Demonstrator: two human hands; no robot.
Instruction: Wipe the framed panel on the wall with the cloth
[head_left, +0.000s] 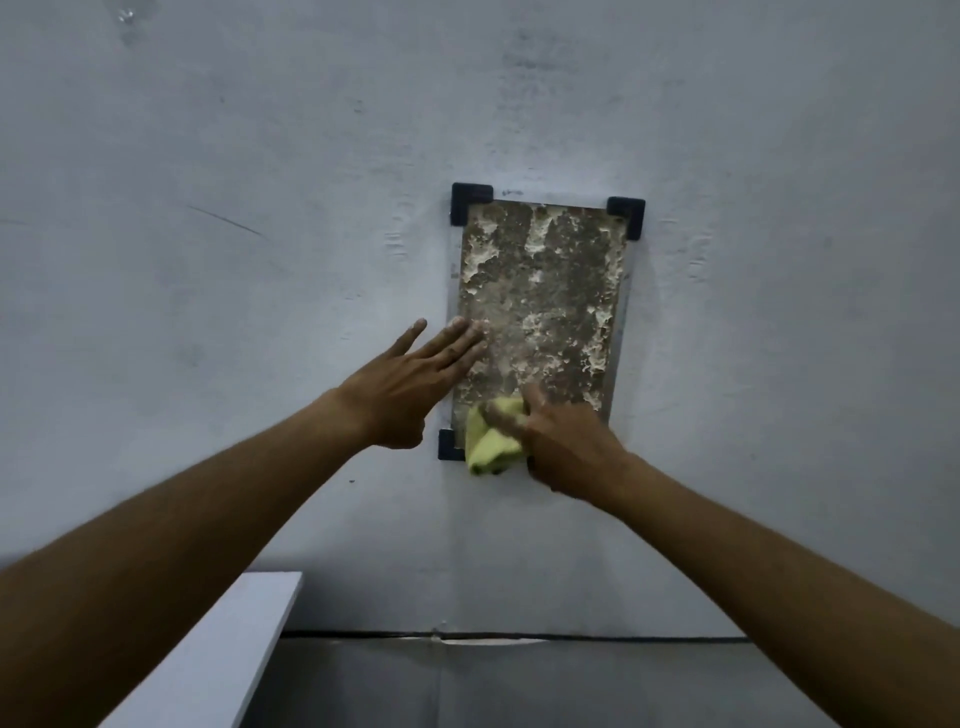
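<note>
Yellow cloth, one bunched piece, lies against the bottom of the one framed panel on the wall, held in the closed grip of the right hand. Left hand rests flat, fingers straight, on its left edge. Three black corner brackets show.

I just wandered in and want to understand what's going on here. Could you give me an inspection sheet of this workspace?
Surface: grey wall, scuffed and marked.
Job's things: framed panel, mottled with pale patches, with black corner brackets at three visible corners; yellow-green cloth bunched at its bottom edge.
Clutter: nothing seen.
Grips: left hand flat, fingers straight on the panel's left edge; right hand holds the cloth against the panel, slightly blurred.
Cables: dark line low along the wall, possibly a cable; cannot tell.
Surroundings: white board at lower left.
</note>
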